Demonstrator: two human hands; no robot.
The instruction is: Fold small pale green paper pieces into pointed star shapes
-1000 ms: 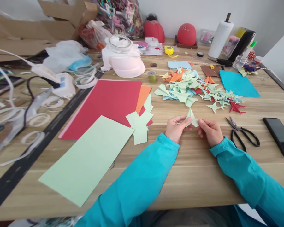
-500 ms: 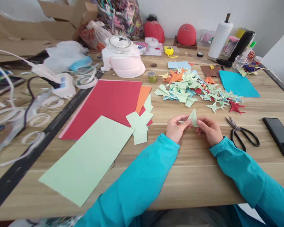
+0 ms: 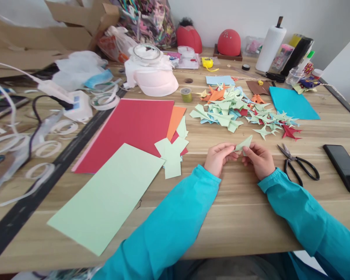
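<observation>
Both my hands pinch one small folded piece of light green paper (image 3: 244, 144) above the table, its pointed tip leaning up to the right. My left hand (image 3: 219, 157) grips its left end between thumb and fingers. My right hand (image 3: 258, 158) has thumb and fingers closed on the right side. Part of the paper is hidden behind my fingers. Beyond the hands lies a pile of folded paper pieces (image 3: 230, 104), mostly light green, with some orange, blue and red. Black-handled pliers (image 3: 298, 162) lie open to the right of my right hand.
Left of my hands are cut green paper pieces (image 3: 172, 157), a large green sheet (image 3: 107, 198) and a red sheet (image 3: 128, 132). A phone (image 3: 342, 168) lies at the right. A spool (image 3: 186, 95), turquoise paper (image 3: 293, 103) and a power strip (image 3: 79, 107) stand further back.
The folded green paper has turned between my fingers: its tip pointed nearly straight up before and now slants to the right. My hands have hardly moved otherwise.
</observation>
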